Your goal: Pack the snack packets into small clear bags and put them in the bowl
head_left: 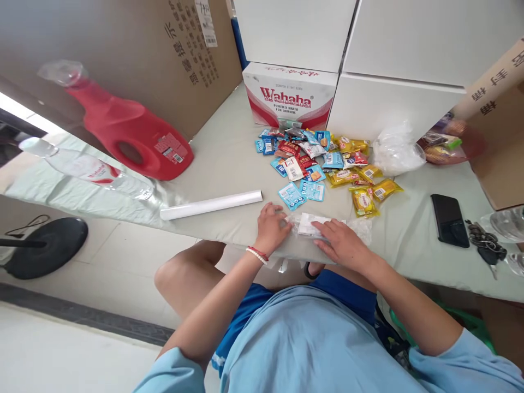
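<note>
A clear plastic bag (362, 228) with a white paper slip (309, 225) in or under it lies flat near the table's front edge. At its left end, my left hand (271, 228) has curled fingers, with thumb and forefinger closed on the plastic. My right hand (344, 244) rests over the bag's middle, its fingers stretched out flat across the slip. Just beyond the hands are blue snack packets (292, 195), red packets (289, 148) and yellow packets (363, 201), heaped loosely. A white roll (210, 205) lies to the left of my left hand.
A red jug (135, 131) and a water bottle (90, 169) stand at the left. Behind the packets is a Wahaha carton (290, 98). To the right are a bunched white plastic bag (398, 150), a black phone (449, 220) and keys (487, 243). Large cardboard boxes (164, 60) border the table.
</note>
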Available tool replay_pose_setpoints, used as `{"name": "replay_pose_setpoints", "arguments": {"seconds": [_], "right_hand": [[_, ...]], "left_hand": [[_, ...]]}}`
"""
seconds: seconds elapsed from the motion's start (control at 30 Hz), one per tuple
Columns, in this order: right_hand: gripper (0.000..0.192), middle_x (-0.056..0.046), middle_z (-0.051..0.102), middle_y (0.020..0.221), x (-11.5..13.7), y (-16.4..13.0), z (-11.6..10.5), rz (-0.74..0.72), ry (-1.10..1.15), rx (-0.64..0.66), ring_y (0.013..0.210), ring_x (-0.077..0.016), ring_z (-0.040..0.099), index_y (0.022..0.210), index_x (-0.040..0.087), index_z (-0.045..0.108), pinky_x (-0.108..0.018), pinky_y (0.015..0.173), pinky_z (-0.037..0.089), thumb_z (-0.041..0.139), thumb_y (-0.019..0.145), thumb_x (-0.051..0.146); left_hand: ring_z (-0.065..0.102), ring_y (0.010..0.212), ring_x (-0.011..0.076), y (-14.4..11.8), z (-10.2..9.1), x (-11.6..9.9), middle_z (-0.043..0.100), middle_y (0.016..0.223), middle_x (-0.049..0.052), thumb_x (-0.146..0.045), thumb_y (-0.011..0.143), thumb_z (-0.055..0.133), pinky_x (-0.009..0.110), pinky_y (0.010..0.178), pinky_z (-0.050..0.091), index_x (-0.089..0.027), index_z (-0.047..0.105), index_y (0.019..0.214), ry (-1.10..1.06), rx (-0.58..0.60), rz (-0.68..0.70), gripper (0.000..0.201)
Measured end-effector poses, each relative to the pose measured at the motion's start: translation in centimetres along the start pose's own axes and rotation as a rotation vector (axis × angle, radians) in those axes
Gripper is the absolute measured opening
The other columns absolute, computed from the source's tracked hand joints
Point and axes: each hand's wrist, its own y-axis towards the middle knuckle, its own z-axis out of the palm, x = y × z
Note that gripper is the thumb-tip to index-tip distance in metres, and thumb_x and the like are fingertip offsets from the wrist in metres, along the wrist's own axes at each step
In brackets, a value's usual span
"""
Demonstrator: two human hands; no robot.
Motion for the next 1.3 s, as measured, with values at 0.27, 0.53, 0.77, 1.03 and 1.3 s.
{"name": "replay_pose_setpoints", "arguments": {"seconds": [0.27, 0.53, 0.77, 1.03, 1.3], "right_hand": [[0.045, -0.018, 0.059, 0.132, -0.2, -2.5, 2.3, 0.254, 0.053, -0.083, 0.112, -0.0291, 0.058, 0.146, 0.021, 0.058, -0.041, 0.089, 0.053, 0.047, 0.102, 0.021], [0.041, -0.016, 0.056, 0.135, -2.7, -4.1, 2.6, 0.428, 0.336, -0.360, 0.116, -0.0278, 0.061, 0.139, 0.020, 0.062, -0.040, 0.093, 0.055, 0.046, 0.105, 0.037], [0.024, -0.014, 0.063, 0.109, -4.8, -7.0, 1.7, 0.551, 0.201, -0.287, 0.107, -0.0331, 0.057, 0.100, 0.020, 0.072, -0.048, 0.097, 0.048, 0.055, 0.097, 0.036], [0.012, -0.004, 0.071, 0.090, -1.7, -0.4, -2.0, 0.412, 0.405, -0.259, 0.085, -0.0203, 0.065, 0.093, 0.023, 0.063, -0.030, 0.078, 0.045, 0.052, 0.099, 0.026], [0.025, -0.012, 0.065, 0.109, 1.1, 3.5, 1.0, 0.387, 0.114, -0.061, 0.094, -0.0230, 0.061, 0.108, 0.017, 0.063, -0.031, 0.078, 0.043, 0.038, 0.106, 0.020]], "left_hand": [[0.061, 0.072, 0.0152, -1.4, 0.5, -4.1, 0.066, 0.084, 0.000, -0.025, 0.089, 0.063, 0.030, 0.072, 0.051, -0.021, 0.066, 0.085, -0.262, -0.046, -0.075, 0.007], [0.061, 0.105, 0.0282, -3.7, 4.3, -8.3, 0.066, 0.114, 0.013, -0.021, 0.098, 0.051, 0.041, 0.086, 0.051, -0.018, 0.067, 0.120, 0.317, 0.154, 0.294, 0.028], [0.050, 0.141, 0.0313, -4.7, 5.0, -6.8, 0.068, 0.131, 0.014, -0.015, 0.099, 0.048, 0.052, 0.115, 0.035, -0.018, 0.063, 0.135, 0.345, 0.019, 0.432, 0.039], [0.052, 0.142, 0.0296, -4.7, 5.5, -6.3, 0.067, 0.136, 0.017, -0.010, 0.099, 0.046, 0.049, 0.114, 0.041, -0.016, 0.060, 0.138, 0.326, 0.066, 0.496, 0.042], [0.052, 0.143, 0.0295, -4.5, 4.1, -4.0, 0.057, 0.150, 0.018, -0.005, 0.074, 0.052, 0.050, 0.116, 0.046, -0.017, 0.049, 0.145, -0.096, 0.149, 0.419, 0.072]]}}
